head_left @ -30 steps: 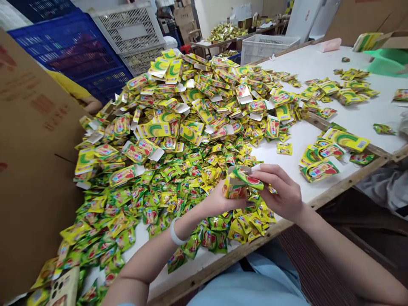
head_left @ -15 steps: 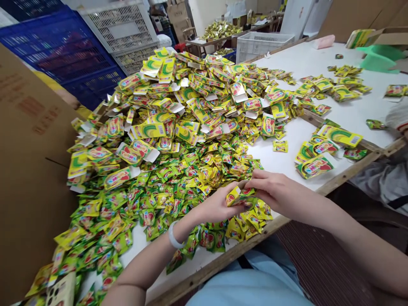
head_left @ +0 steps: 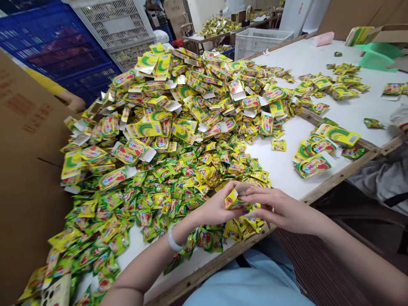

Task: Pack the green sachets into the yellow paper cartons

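A small yellow box [head_left: 230,200] with its white end flap raised is held in my left hand [head_left: 216,209], near the table's front edge. My right hand [head_left: 267,207] is at the box's right end, its fingers apart and the fingertips by the flap; whether they hold anything is hidden. Below and around the hands lie green and yellow candy packets [head_left: 172,204]. Behind them rises a large heap of flat yellow boxes [head_left: 191,97], many with open white flaps.
A cardboard box [head_left: 28,140] stands at the left, with a phone [head_left: 57,291] near its base. Another person's hand [head_left: 75,103] shows behind it. Several boxes [head_left: 314,165] lie on the white table [head_left: 287,170] at right. Crates [head_left: 263,42] stand behind.
My right hand has shifted slightly down and right, its fingers more spread around the box's end. The other person's hand at the left shows more clearly. The view has shifted slightly.
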`<state>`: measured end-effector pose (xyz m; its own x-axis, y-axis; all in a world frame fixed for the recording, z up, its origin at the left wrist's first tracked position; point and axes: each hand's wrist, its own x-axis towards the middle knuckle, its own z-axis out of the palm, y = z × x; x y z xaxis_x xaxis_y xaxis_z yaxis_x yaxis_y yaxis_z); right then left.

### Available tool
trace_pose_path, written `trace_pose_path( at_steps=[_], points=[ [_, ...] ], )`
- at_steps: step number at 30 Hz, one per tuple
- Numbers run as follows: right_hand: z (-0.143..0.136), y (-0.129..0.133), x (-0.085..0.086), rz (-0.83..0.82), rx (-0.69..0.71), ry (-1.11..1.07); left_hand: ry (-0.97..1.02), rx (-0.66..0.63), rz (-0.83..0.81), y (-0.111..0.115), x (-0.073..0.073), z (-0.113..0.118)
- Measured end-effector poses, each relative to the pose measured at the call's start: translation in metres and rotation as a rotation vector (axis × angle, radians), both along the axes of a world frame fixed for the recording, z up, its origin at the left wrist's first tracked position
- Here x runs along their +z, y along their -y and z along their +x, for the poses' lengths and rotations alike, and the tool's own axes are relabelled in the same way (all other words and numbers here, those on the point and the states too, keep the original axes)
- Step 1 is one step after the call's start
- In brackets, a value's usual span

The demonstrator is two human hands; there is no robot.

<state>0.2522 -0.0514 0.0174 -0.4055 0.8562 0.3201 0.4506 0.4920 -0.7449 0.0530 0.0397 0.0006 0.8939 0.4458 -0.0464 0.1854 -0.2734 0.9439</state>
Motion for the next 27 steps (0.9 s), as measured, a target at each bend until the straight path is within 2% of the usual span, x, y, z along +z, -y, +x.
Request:
trace_pose_path(
  at_steps=[2, 6, 9, 12, 14, 17, 19, 20, 22, 25, 27],
  points=[
    [0.003, 0.005, -0.007, 0.026, -0.059, -0.028, -0.037, -0.020, -0.007, 0.002, 0.004, 0.002],
    [0.013, 0.016, -0.024, 0.117, -0.289, -0.053, -0.092, -0.075, 0.026, 0.008, 0.008, 0.015],
    [0.021, 0.023, -0.027, 0.127, -0.338, -0.085, 0.004, -0.067, -0.050, 0.014, -0.002, 0.036],
    [0.020, 0.025, -0.024, 0.149, -0.389, -0.124, 0.083, 0.031, -0.215, 0.020, -0.018, 0.054],
    [0.015, 0.026, -0.023, 0.079, -0.384, -0.125, 0.092, 0.070, -0.234, 0.025, -0.024, 0.059],
    [0.018, 0.025, -0.025, -0.055, -0.317, -0.087, 0.077, 0.054, -0.118, 0.030, -0.020, 0.060],
    [0.035, 0.025, -0.027, -0.043, -0.357, -0.070, 0.075, -0.009, -0.035, 0.025, -0.011, 0.058],
    [0.049, 0.024, -0.028, -0.004, -0.423, -0.054, 0.081, -0.035, 0.026, 0.018, -0.006, 0.056],
    [0.083, 0.022, -0.029, 0.096, -0.640, 0.063, 0.100, -0.028, 0.215, -0.002, 0.001, 0.052],
    [0.121, 0.011, -0.027, 0.185, -1.037, 0.463, 0.008, 0.163, 0.564, -0.043, 0.000, 0.046],
    [0.121, -0.006, -0.028, 0.175, -1.167, 0.647, -0.206, 0.276, 0.745, -0.065, -0.007, 0.047]
  ],
)
